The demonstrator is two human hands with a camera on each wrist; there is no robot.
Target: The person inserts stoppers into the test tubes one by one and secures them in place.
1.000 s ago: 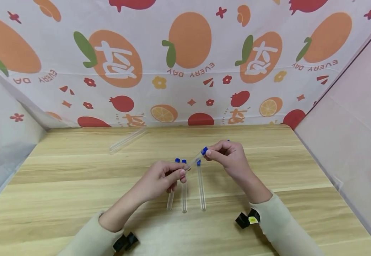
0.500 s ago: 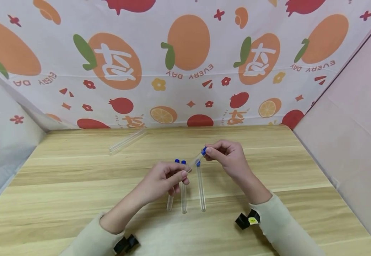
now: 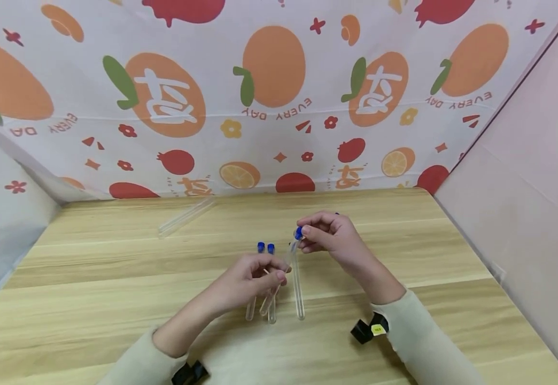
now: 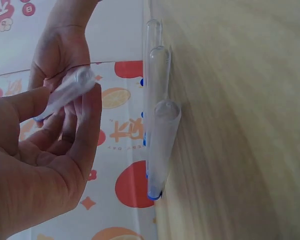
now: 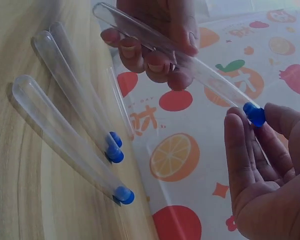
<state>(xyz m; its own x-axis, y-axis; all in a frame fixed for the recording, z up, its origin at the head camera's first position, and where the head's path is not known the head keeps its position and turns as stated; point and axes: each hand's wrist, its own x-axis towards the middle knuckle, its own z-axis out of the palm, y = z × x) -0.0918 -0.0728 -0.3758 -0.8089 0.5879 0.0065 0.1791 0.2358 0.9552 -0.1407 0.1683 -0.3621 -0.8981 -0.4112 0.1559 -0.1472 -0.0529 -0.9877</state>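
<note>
The hands both work on 1 tube, apart from each other along its length. The left hand (image 3: pixel 247 279) pinches the clear held tube (image 5: pixel 215 78) by its middle between thumb and fingers, while the right hand (image 3: pixel 329 235) grips the blue cap (image 5: pixel 255 115) at the upper end with its fingertips. Neither hand is spread wide; each is closed just enough for a light pinch. The tube hangs above the tabletop (image 3: pixel 380 256), slanted, its rounded end lower and towards the person. Holding the body with 1 hand and the cap with the other likely keeps the tube from turning or slipping; whether the cap is fully seated, I cannot tell.

Beneath, 2 capped tubes (image 3: pixel 272 313) lie close together, with a third capped tube (image 3: pixel 299 291) to their right. All 3 have their blue caps at the far side, perhaps lined up for easy reach. At the far left lie clear tubes (image 3: pixel 185 218), with no blue showing, seemingly set apart from the capped ones; their exact count is unclear.
</note>
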